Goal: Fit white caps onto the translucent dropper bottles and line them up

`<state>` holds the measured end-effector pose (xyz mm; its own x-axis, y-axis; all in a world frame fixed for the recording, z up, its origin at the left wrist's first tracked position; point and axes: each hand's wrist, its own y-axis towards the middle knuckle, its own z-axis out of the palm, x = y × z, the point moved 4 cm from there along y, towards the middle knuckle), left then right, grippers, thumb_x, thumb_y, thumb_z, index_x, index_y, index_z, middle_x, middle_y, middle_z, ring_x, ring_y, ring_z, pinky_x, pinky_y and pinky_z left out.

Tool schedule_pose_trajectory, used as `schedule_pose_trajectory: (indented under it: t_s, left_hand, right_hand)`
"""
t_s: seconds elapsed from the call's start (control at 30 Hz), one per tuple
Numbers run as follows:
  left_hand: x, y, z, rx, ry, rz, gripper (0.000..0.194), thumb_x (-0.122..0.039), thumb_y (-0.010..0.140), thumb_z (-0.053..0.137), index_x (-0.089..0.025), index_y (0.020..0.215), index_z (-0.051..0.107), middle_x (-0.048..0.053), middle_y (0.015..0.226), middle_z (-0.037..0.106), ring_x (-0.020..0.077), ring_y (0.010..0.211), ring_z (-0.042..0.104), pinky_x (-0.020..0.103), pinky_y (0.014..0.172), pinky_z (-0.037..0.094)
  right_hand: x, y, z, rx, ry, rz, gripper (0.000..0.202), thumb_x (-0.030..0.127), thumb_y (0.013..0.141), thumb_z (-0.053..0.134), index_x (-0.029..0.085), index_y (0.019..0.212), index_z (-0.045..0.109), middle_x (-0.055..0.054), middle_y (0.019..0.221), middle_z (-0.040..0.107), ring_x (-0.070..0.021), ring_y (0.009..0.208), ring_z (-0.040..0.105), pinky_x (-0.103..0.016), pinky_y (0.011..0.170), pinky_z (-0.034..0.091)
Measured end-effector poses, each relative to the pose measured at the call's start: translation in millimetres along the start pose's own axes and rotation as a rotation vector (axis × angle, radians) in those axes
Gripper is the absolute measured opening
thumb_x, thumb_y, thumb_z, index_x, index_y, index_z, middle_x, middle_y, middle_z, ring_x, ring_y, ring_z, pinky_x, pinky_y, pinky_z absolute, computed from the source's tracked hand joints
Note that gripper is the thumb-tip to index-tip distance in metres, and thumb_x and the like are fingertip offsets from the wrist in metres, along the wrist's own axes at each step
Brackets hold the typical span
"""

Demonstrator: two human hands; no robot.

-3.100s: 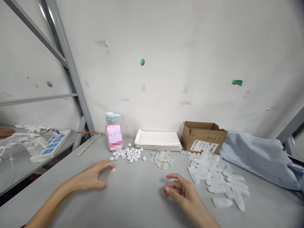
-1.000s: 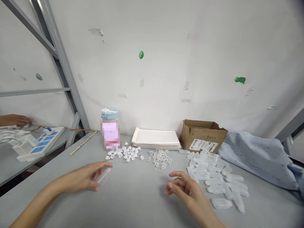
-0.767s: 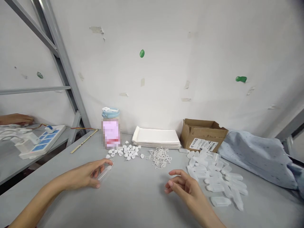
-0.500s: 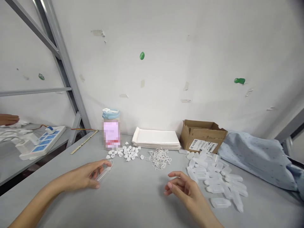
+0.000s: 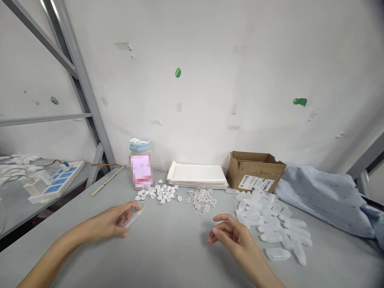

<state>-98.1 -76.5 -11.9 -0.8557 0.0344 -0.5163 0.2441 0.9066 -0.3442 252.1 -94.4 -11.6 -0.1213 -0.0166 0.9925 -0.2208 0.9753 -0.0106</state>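
Observation:
My left hand is at the left of the table, fingers curled round a clear plastic tube with a thin white hook at its upper end. Its thumb is at the tube's near end and the index finger by the hooked end. My right hand is off the table's middle to the right, fingers loosely bent and apart, with nothing in it. Beside it lies a pile of translucent plastic tubes. Between the hands, farther back, are a heap of white plastic hooks and several small white caps.
Along the wall stand a blue-lidded container, a stack of white trays and an open cardboard box. Light blue cloth lies at right. A power strip sits on the neighbouring table beyond the metal frame.
Another person's hand at the far left has gone out of view. The camera view has shifted slightly; both my hands stay almost in place.

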Motion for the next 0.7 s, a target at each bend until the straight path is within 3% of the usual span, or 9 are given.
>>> schedule_pose_trajectory:
  t_s: [0.17,0.4,0.7]
  left_hand:
    - [2.2,-1.2,1.0,-0.008,0.003,-0.006,0.056,-0.033,0.069,0.057,-0.025,0.123,0.043,-0.001,0.085,0.051,0.0198,0.082,0.053,0.026,0.074,0.045]
    - [-1.4,0.5,-5.3,0.044,0.008,-0.054,0.079,-0.034,0.065,0.061,-0.026,0.138,0.033,0.004,0.102,0.052,0.0224,0.089,0.055,0.029,0.079,0.045]
    - [-5.4,1.3,-8.2,0.077,0.042,-0.071,0.073,-0.036,0.066,0.06,-0.027,0.135,0.04,0.003,0.1,0.052,0.023,0.087,0.056,0.029,0.077,0.045]
  right_hand:
    - [1.6,-2.4,0.1,-0.021,0.001,-0.022,0.04,0.054,0.076,0.062,0.019,0.093,0.057,-0.005,0.073,0.072,-0.0238,0.074,0.069,-0.034,0.073,0.046]
    - [2.5,-1.4,-0.5,-0.004,-0.009,-0.012,0.04,0.055,0.075,0.062,0.019,0.093,0.057,-0.005,0.073,0.071,-0.0243,0.075,0.069,-0.035,0.075,0.046]
    - [0.8,-0.8,1.9,-0.033,0.03,-0.044,0.042,0.056,0.074,0.063,0.018,0.091,0.057,-0.004,0.069,0.069,-0.0236,0.069,0.069,-0.036,0.073,0.046]
